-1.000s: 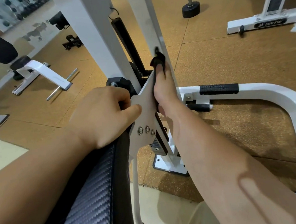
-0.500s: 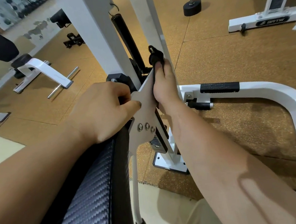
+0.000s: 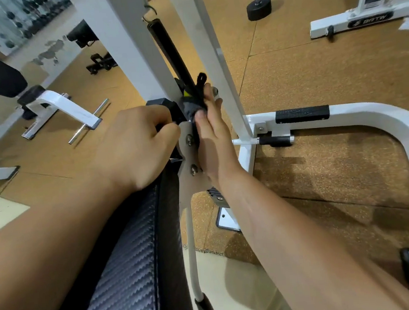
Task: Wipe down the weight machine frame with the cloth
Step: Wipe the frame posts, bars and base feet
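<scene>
Head camera looked down along both forearms at a white weight machine frame [image 3: 213,54] standing on a cork-coloured floor [image 3: 315,74]. The right hand [image 3: 211,134] held a dark cloth [image 3: 192,107] against the frame where a bare metal plate [image 3: 188,156] with bolts meets the slanted upright. Its thumb was clamped onto the bunched cloth, and its fingers [image 3: 209,92] lay close together along the far side, pinching the fabric. A small loop of the cloth stuck up above the fingertips, just beside a black spring-covered rod [image 3: 171,50]. The left hand [image 3: 137,146] gripped the plate's left edge with fingers curled tight and the thumb tip touching the metal, next to a black knob [image 3: 165,105]. Under the left forearm lay a black textured pad [image 3: 133,261]. A dumbbell [image 3: 257,6] stood well apart on the floor.
</scene>
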